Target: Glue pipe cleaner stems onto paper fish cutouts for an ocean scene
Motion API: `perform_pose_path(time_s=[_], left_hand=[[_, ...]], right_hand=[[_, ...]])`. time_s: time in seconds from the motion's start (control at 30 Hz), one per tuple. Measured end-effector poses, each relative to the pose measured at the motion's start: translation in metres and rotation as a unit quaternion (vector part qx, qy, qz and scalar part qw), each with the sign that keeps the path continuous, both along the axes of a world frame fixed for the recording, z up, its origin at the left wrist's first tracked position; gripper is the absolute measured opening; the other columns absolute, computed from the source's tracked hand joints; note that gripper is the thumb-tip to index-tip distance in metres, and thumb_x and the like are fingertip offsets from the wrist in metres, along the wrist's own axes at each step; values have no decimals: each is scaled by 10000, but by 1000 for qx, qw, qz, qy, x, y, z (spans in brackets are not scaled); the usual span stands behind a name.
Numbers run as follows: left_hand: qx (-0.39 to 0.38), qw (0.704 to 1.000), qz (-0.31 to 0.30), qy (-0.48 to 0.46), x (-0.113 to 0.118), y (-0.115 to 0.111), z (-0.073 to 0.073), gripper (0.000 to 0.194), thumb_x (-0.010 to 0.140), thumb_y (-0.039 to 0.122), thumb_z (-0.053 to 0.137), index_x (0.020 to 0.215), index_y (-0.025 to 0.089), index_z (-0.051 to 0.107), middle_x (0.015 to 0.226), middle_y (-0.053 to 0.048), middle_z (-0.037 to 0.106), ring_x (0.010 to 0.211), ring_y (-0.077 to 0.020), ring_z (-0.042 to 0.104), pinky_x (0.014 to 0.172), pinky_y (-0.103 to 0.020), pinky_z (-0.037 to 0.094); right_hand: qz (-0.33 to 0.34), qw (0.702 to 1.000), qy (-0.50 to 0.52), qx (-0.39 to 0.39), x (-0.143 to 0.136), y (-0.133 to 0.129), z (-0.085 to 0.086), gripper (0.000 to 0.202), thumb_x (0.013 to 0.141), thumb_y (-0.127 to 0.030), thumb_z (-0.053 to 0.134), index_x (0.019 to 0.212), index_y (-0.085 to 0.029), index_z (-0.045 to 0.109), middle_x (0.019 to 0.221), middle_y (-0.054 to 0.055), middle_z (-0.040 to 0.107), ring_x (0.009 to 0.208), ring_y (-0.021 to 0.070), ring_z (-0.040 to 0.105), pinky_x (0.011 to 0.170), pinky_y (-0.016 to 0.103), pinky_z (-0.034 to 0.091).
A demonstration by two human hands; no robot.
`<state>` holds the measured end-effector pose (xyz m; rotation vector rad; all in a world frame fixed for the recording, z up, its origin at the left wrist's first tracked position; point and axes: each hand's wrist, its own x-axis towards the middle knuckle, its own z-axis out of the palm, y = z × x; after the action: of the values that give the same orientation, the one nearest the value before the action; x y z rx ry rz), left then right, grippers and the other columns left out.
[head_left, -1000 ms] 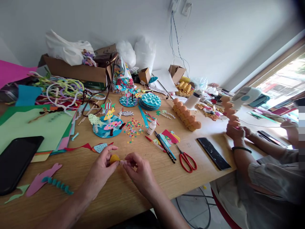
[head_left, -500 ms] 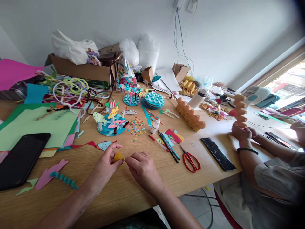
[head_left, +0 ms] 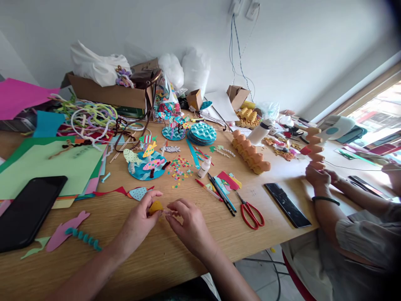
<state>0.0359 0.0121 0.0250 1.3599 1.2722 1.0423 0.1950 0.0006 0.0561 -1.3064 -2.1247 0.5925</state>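
Mustard-yellow and rounded, a small piece (head_left: 156, 207) is pinched by the left hand (head_left: 138, 221) above the wooden table (head_left: 225, 238). Beside it, a thin pale-pink strand (head_left: 167, 212), mostly hidden half a second ago, is now exposed, pinched by the right hand (head_left: 194, 225). A white crumpled bag (head_left: 97, 65) is heaped in a brown cardboard box (head_left: 108, 93).

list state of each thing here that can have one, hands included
left hand: pinching yellow piece
right hand: fingers around pale strand
small white bottle: upright
red-handled scissors: lying flat, unheld
phone by the papers: screen dark
phone beside the scissors: screen dark
teal curl: coiled
teal wavy discs: stacked
co-worker's hand: holding egg-carton strip
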Motion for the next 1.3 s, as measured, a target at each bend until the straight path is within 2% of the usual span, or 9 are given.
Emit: perform_pose_path(time_s=[0.2, 0.4, 0.57, 0.73, 0.87, 0.97, 1.1, 1.2, 1.3], left_hand=[[21, 999, -12, 30, 5, -5, 0, 396, 718, 219, 519, 1113, 219, 497, 842, 5, 592, 763, -167, 588, 699, -271, 451], [44, 998, -13, 35, 4, -6, -2, 392, 719, 216, 534, 1111, 222, 539, 803, 8, 611, 728, -155, 594, 689, -259, 464], [22, 999, -22, 17, 5, -7, 1, 409, 709, 256, 557, 1117, 231, 542, 770, 20, 605, 702, -151, 596, 661, -251, 478], [-4, 999, -31, -35, 9, -6, 10, 436, 662, 275, 576, 1093, 233, 525, 888, -10, 626, 853, -185, 622, 762, -295, 499], [-41, 996, -27, -76, 12, -6, 20, 477, 626, 297, 613, 1085, 220, 509, 970, -45, 611, 861, -206, 636, 783, -340, 515], [-41, 994, -24, -101, 12, -5, 14, 502, 636, 307, 634, 1111, 222, 496, 997, -57, 601, 843, -204, 643, 783, -345, 522], [-22, 995, -25, -97, 11, -3, -7, 463, 675, 345, 623, 1110, 222, 523, 923, -51, 631, 800, -195, 647, 746, -318, 531], [-4, 996, -54, -64, 12, -3, -14, 378, 671, 355, 620, 1024, 226, 585, 750, -17, 650, 698, -177, 644, 680, -276, 538], [29, 997, -67, -7, 14, -5, -13, 263, 674, 318, 613, 930, 263, 637, 678, 13, 655, 657, -158, 650, 652, -217, 530]], right_hand=[[-40, 993, 79, -80, -7, 2, -1, 76, 749, -117, 574, 746, -181, 614, 702, -6, 595, 655, 118, 550, 602, 204, 401], [-63, 986, 108, -110, -8, 5, -6, 113, 699, -74, 553, 669, -175, 594, 627, -24, 560, 589, 101, 510, 541, 182, 374], [-59, 985, 111, -117, -7, 5, -6, 116, 688, -84, 536, 639, -177, 585, 596, -31, 557, 564, 95, 491, 514, 177, 356], [-80, 980, 123, -136, -3, 7, -4, 96, 694, -125, 547, 618, -175, 579, 582, -30, 564, 549, 93, 487, 499, 178, 351], [-97, 973, 145, -151, 7, 9, 3, 93, 704, -176, 551, 612, -172, 567, 587, -28, 560, 551, 91, 478, 496, 179, 350], [-116, 961, 190, -163, 28, 12, 14, 124, 701, -230, 541, 592, -174, 526, 576, -26, 535, 552, 96, 468, 497, 187, 361], [-170, 947, 230, -148, 80, 30, 33, 163, 674, -319, 570, 617, -180, 507, 576, -25, 513, 532, 98, 448, 497, 205, 363], [-229, 941, 213, -128, 127, 57, 46, 228, 644, -395, 596, 621, -183, 517, 574, -14, 510, 536, 109, 442, 496, 221, 351], [-276, 938, 171, -120, 164, 93, 49, 238, 618, -404, 598, 609, -181, 516, 561, -18, 491, 527, 105, 414, 488, 226, 326]])
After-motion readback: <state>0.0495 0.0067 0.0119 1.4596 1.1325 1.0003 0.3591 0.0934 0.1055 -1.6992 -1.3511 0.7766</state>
